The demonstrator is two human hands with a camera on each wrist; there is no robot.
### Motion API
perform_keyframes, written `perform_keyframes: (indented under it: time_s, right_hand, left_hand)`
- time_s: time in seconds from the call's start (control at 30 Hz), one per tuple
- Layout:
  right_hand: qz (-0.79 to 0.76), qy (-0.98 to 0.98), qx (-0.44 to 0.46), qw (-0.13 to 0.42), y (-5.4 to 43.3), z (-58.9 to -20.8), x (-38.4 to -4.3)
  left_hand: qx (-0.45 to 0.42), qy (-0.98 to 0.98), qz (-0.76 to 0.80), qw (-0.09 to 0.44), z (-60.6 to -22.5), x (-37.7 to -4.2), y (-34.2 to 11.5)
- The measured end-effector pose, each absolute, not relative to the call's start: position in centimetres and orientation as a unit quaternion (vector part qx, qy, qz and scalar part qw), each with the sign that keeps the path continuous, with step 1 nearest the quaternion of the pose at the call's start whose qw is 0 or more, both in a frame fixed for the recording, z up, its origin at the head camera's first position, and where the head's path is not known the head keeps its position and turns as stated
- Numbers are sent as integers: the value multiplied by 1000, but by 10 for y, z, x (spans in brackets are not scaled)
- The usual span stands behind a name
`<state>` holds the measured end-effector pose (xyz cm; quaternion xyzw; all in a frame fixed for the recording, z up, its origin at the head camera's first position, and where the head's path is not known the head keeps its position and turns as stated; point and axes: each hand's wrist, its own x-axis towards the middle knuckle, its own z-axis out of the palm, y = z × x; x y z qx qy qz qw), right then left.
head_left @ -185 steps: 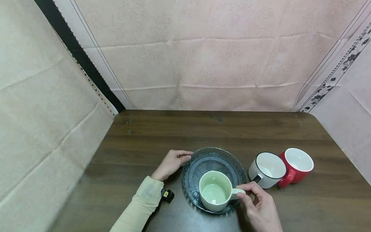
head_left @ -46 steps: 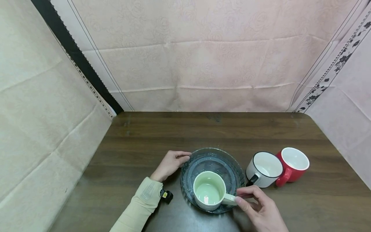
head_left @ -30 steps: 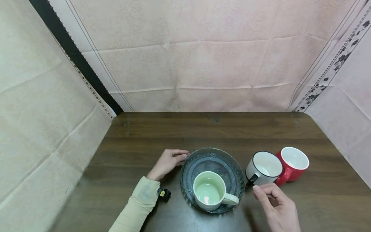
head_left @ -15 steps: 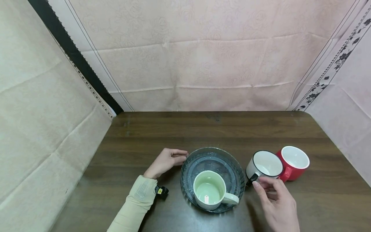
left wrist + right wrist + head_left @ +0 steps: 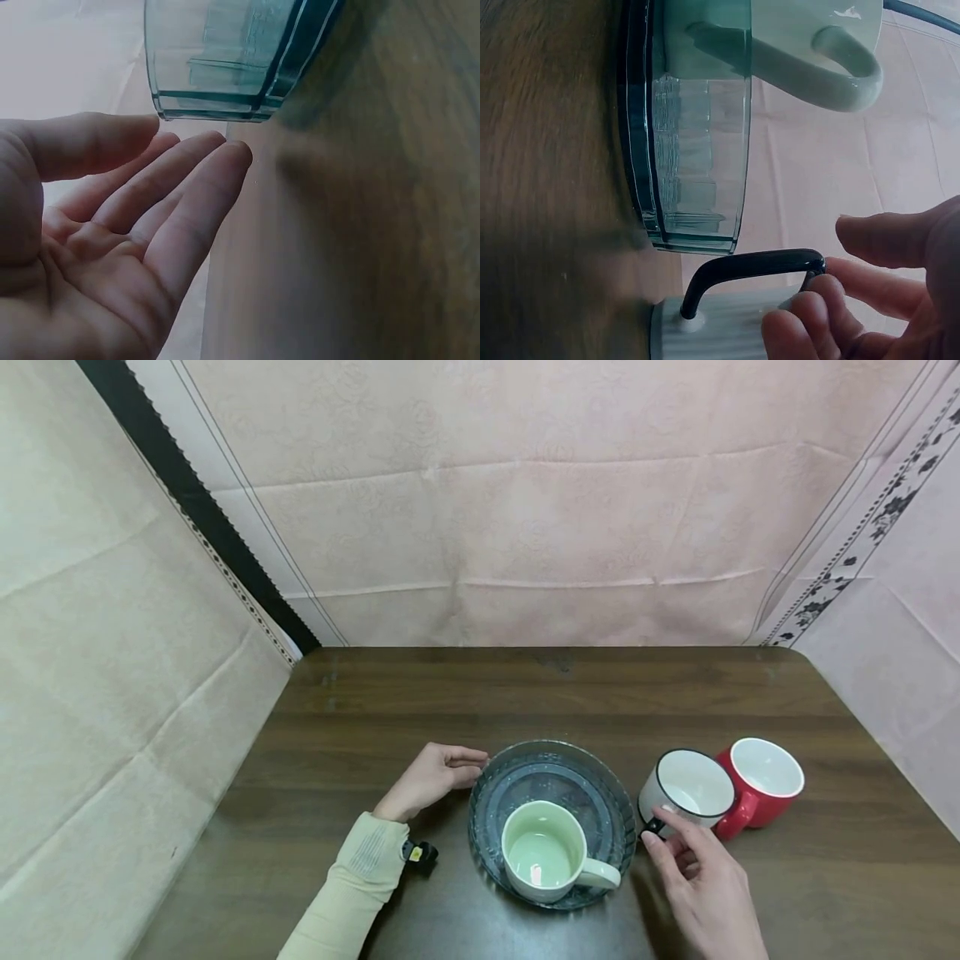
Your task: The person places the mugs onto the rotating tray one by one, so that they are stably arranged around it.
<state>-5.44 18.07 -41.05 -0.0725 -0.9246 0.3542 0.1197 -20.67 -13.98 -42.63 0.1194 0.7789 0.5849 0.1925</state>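
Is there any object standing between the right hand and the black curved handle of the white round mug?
No, nothing visible: the right hand is right at the black curved handle of the white round mug. The round bluish glass dish stands close, left of the handle, outside that gap.

no legible text, labels, numbers, signs

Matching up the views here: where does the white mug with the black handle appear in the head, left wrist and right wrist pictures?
Head: the white mug is right of centre, low, between the glass dish and the red mug.
Left wrist: not in it.
Right wrist: bottom edge near the middle, cut off, black handle uppermost.
Shared landmark: the glass dish.
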Motion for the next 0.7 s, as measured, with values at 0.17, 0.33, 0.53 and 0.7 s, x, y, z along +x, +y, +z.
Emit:
perform_keyframes:
  time_s: [0.17, 0.33, 0.53, 0.7]
  right_hand:
    - [354, -927, -80, 95, 181, -409, -56]
    - [345, -929, -70, 111, 181, -410, -56]
    - [327, -935, -68, 117, 180, -412, -56]
    - [309, -941, -72, 114, 180, -412, -57]
  left_hand:
    - [125, 780, 582, 192, -425, -206, -139]
    - [131, 801, 554, 184, -426, -206, -139]
    - [132, 810, 542, 179, -427, -205, -138]
    - [125, 815, 537, 177, -427, -204, -137]
